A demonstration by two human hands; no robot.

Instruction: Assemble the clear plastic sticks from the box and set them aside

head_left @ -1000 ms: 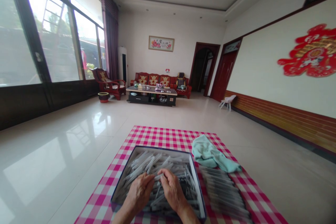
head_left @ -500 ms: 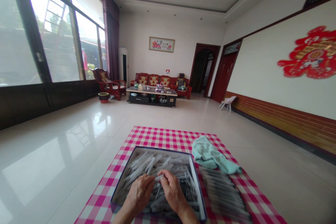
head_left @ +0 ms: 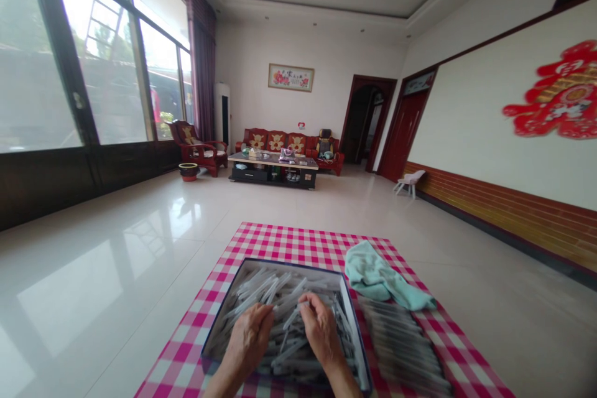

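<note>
A shallow dark-rimmed box (head_left: 219, 316) full of several translucent white tubes (head_left: 265, 289) lies on a pink-and-white checked cloth (head_left: 303, 242). Both my hands are inside the box. My left hand (head_left: 250, 337) rests with curled fingers on the pile of tubes. My right hand (head_left: 321, 331) pinches one tube (head_left: 293, 318) between thumb and fingers, a little apart from the left hand.
A mint-green towel (head_left: 377, 277) lies on the cloth right of the box, with a row of laid-out tubes (head_left: 401, 342) in front of it. Glossy tiled floor (head_left: 116, 249) surrounds the cloth. A coffee table (head_left: 273, 169), red sofa and small stool stand far behind.
My hands, joined on one tube before, have drawn slightly apart; the right hand now holds the tube alone. The view shifted a little.
</note>
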